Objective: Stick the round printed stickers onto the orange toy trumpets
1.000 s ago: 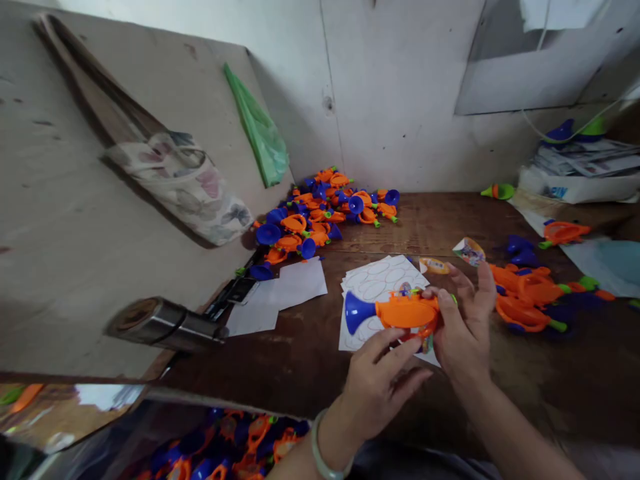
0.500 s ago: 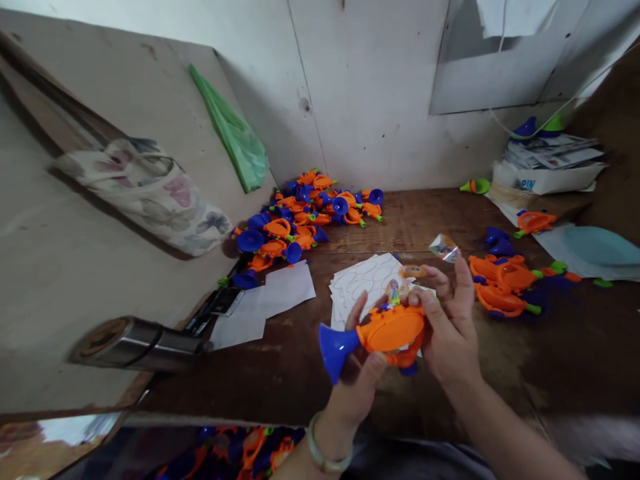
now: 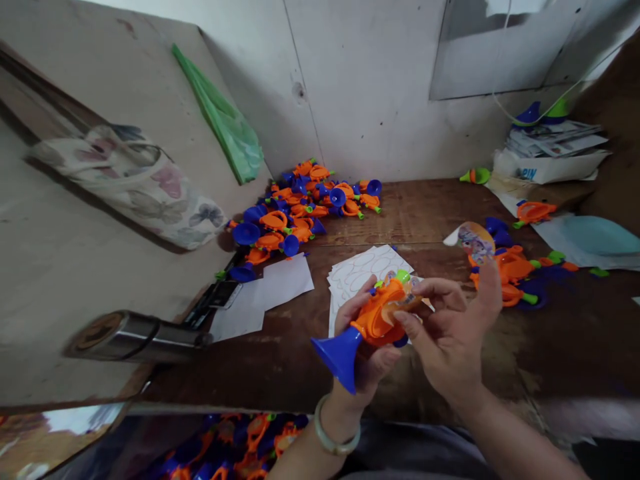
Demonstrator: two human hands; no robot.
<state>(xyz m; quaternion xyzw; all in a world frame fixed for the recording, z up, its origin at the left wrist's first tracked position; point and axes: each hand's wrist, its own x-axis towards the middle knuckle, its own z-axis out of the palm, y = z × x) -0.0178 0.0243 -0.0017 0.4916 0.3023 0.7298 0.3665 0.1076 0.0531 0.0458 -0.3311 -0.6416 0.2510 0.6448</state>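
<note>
My left hand is closed round an orange toy trumpet with a blue bell pointing down and left and a green mouthpiece at the top. Between thumb and fingers my right hand pinches an orange oval sticker, held against the flat side of the trumpet. A second printed sticker clings to the raised forefinger of that hand. Below the trumpet lie sheets with oval outlines, partly covered by the hands.
A heap of toy trumpets sits at the back left, and several more lie at the right. A steel flask lies at the left. Papers in a box stand back right. More trumpets show below the table edge.
My left hand has tilted the trumpet, its mouthpiece end now higher. My right hand has brought the orange sticker down onto the trumpet's side; the other sticker has swung round on the forefinger.
</note>
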